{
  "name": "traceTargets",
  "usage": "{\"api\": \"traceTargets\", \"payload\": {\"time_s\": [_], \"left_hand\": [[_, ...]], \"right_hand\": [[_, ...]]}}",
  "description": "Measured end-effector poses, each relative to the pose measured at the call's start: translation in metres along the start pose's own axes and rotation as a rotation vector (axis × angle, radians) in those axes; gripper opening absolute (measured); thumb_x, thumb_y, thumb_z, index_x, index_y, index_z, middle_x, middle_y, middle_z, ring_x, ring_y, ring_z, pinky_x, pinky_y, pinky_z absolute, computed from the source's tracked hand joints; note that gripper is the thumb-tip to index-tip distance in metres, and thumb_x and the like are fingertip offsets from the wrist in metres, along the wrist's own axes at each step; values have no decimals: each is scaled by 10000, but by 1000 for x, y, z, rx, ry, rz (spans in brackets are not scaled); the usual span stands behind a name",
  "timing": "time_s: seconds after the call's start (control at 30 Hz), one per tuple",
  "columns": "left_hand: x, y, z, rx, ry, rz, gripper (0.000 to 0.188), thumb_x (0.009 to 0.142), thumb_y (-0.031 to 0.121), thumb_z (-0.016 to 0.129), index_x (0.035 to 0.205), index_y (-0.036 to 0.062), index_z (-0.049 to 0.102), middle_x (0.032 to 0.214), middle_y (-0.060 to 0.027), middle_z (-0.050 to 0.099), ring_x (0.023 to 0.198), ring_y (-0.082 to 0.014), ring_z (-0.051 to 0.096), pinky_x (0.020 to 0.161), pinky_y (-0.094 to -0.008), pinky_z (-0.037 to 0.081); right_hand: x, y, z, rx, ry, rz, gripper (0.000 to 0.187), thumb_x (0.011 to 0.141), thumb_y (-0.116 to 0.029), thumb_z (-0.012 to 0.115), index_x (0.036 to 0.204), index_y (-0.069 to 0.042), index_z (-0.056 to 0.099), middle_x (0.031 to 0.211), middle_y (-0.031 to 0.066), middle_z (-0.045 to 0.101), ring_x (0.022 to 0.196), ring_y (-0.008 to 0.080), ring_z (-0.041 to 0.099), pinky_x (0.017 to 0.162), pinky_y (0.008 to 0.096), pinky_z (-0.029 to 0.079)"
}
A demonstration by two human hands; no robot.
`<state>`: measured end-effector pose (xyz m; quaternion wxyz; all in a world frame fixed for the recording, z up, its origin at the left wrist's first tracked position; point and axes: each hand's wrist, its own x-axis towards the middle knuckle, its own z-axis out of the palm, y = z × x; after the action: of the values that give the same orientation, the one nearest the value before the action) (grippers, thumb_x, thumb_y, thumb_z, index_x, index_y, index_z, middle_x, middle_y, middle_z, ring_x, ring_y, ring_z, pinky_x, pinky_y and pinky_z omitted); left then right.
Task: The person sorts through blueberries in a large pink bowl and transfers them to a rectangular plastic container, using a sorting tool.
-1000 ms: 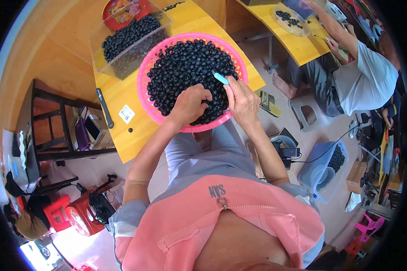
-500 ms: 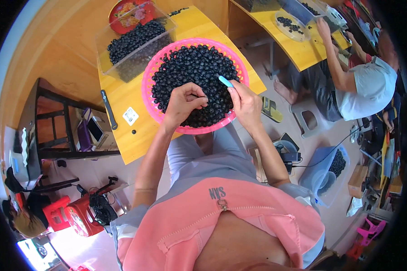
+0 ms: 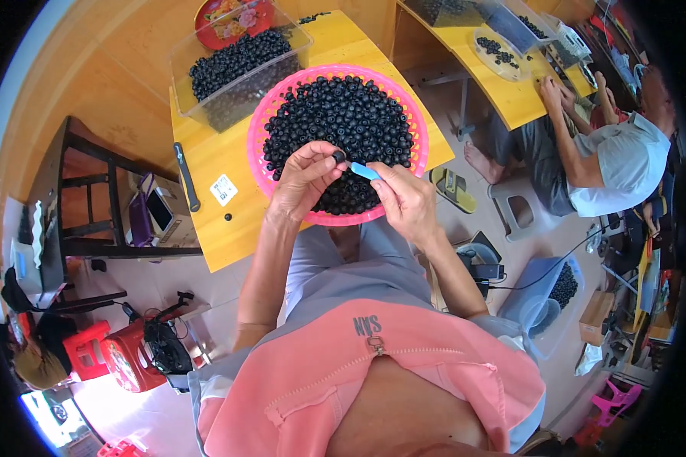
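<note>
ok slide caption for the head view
Left hand pinching a small dark ball, right hand holding a blue tool, above a pink basket.

The yellow wooden table (image 3: 219, 250) supports, along its near edge, a pink openwork basket (image 3: 421, 145), behind it a clear plastic bin (image 3: 263, 90), and, toward its left side, a dark elongated tool (image 3: 187, 177), a white square label (image 3: 222, 190) and one small black bead (image 3: 228, 217).

The left hand (image 3: 306, 181) is now showing a dark round bead (image 3: 338, 156), and the right hand (image 3: 405, 196) is bringing the blue-handled tool (image 3: 364, 171) close to it. Over there, a co-worker's hand (image 3: 550, 93) is coming down toward the table's edge (image 3: 545, 114).
</note>
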<state>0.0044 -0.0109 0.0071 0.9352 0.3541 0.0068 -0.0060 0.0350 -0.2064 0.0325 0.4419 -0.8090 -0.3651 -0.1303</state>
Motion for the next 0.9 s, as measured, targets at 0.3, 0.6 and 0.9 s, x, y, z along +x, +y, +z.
{"api": "traceTargets", "payload": {"time_s": [0.3, 0.6, 0.9], "left_hand": [[-2, 0, 3, -33, -3, -11, 139, 801, -6, 614, 937, 20, 601, 864, -72, 629, 793, -143, 617, 721, -240, 521], [-4, 1, 5, -26, 13, -19, 123, 790, -11, 623, 909, 17, 611, 858, -78, 635, 761, -146, 624, 706, -245, 523], [-7, 8, 9, -162, -30, -98, 83, 774, -44, 596, 832, 13, 609, 856, -115, 647, 666, -145, 608, 642, -257, 513]], "right_hand": [[2, -4, -1, -22, -22, -42, 208, 802, -57, 600, 1008, -35, 617, 636, 85, 527, 504, 209, 524, 459, 315, 401], [2, -3, -2, -73, -26, -77, 225, 794, -61, 613, 1019, -44, 614, 638, 78, 519, 504, 209, 521, 452, 322, 399], [8, -6, -4, -114, -10, -191, 277, 767, -88, 644, 1040, -52, 614, 617, 67, 471, 491, 211, 500, 441, 323, 392]]}}
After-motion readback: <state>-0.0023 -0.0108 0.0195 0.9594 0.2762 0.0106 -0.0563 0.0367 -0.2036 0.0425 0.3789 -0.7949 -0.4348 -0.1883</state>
